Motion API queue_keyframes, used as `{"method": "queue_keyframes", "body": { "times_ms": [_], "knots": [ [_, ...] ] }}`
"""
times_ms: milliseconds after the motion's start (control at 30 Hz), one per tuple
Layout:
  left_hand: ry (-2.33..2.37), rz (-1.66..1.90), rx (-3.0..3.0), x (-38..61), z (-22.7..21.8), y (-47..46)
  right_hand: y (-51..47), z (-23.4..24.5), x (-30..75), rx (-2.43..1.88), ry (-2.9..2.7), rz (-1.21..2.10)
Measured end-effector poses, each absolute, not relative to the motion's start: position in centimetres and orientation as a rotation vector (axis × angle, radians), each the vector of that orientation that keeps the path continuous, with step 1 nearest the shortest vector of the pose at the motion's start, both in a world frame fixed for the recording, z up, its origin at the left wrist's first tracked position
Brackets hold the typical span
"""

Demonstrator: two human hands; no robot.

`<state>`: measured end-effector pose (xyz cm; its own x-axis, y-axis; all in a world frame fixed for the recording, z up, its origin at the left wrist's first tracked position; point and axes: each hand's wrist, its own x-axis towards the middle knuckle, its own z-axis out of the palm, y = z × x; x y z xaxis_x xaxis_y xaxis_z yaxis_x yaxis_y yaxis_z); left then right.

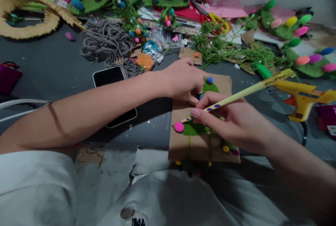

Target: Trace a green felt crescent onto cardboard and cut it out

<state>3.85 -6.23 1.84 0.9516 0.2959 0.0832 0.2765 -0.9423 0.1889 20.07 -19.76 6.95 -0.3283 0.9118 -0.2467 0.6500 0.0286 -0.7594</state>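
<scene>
My right hand (231, 114) grips a pale yellow paintbrush (244, 94) with purple dots, gold ferrule up. The thin end of its handle is by a bright pink ball (179, 127), which sits on the left tip of a green leaf-like piece (194, 128). That piece lies on a brown cardboard sheet (181, 149). Over the sheet's upper left edge is my left hand (185, 80), index finger and thumb apart, its fingertips beside the green piece and a blue ball (210, 80). My hands partly hide the green piece.
A yellow glue gun (301, 96) lies right of the cardboard. Under my left forearm is a phone (109, 75). Behind are grey cord (106, 40), green yarn (210, 46), scissors (215, 19) and several green pieces with coloured balls (288, 23). A straw-coloured ring (28, 32) lies far left.
</scene>
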Motion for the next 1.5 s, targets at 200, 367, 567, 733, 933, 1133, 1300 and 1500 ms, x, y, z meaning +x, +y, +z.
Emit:
{"method": "queue_keyframes", "body": {
  "times_ms": [200,367,567,733,933,1133,1300,1500],
  "knots": [
    [0.410,0.233,2.936,3.7,1.5,-6.2,-19.9,7.0,20.1,-1.601,-1.933,1.256],
    [0.406,0.199,3.005,3.8,1.7,-6.2,-19.6,6.7,20.7,-1.577,-1.859,1.329],
    [0.431,0.147,2.982,3.8,1.8,-6.2,-19.6,6.6,20.2,-1.560,-1.805,1.373],
    [0.439,0.191,2.944,3.7,1.7,-6.2,-19.4,6.6,20.5,-1.563,-1.797,1.388],
    [0.438,0.123,2.957,3.8,2.0,-6.2,-19.6,6.3,20.6,-1.578,-1.711,1.406],
    [0.427,0.146,2.999,3.8,2.0,-6.2,-19.5,6.3,20.7,-1.577,-1.687,1.456],
    [0.435,0.090,3.006,3.8,2.2,-6.3,-19.6,6.4,20.7,-1.593,-1.643,1.436],
    [0.415,0.118,2.948,3.8,2.1,-6.2,-19.2,6.5,21.5,-1.581,-1.650,1.428]
  ]
}}
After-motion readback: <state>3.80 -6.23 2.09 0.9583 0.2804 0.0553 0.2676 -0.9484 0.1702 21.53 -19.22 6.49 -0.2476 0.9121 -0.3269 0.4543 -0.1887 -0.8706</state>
